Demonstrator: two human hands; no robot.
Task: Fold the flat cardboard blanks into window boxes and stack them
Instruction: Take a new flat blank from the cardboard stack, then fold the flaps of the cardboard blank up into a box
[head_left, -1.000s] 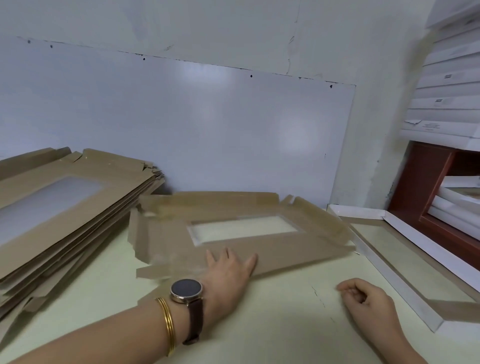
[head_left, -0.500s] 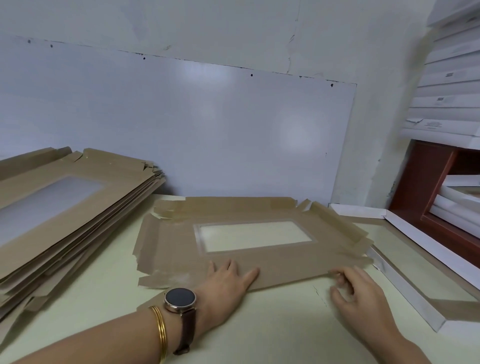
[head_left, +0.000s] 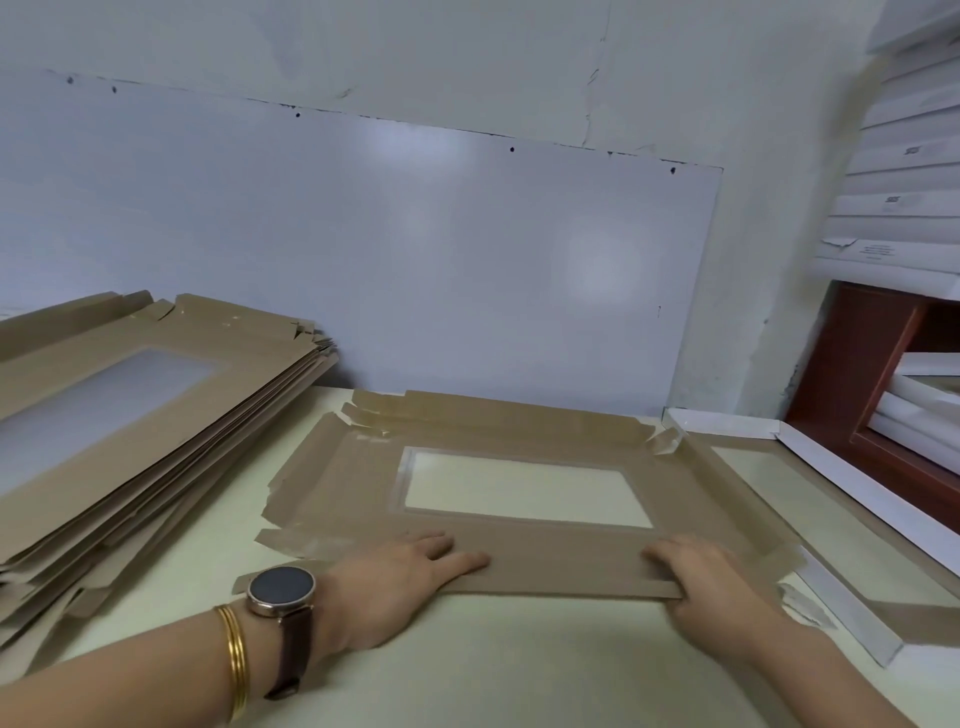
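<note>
Blank: a flat brown cardboard blank (head_left: 561, 558) lies on the pale table (head_left: 519, 670) straight in front of the person, its flaps spread out on all four sides.
Window: a clear rectangular window (head_left: 524, 493) sits in the middle panel, and the pale table shows through it.
Near strip: the long flap closest to the person lies flat, with both hands on it.
Left hand: the left hand (head_left: 400, 582) rests palm down at the strip's left end, fingers straight and together, pressing on the cardboard without gripping it.
Right hand: the right hand (head_left: 717, 587) is at the strip's right end, fingers bent over the top and thumb at the near edge, pinching the cardboard.
Wrist: a round dark-faced watch (head_left: 281, 591) on a brown strap and thin gold bangles (head_left: 236, 660) sit on the left forearm.
Pile: a thick pile of flat blanks (head_left: 130, 415) lies on the table at the left, just beside the blank, its top sheet showing its own window.
Folded box: a shallow folded box (head_left: 857, 483) with white outer walls and a brown inside sits at the right, touching or just under the blank's right flap.
Backdrop: a white panel (head_left: 415, 249) leans against the wall behind the table.
Shelf: a red-brown shelf (head_left: 862, 374) at far right holds white boxes, and more white boxes (head_left: 909, 171) are stacked above it.
</note>
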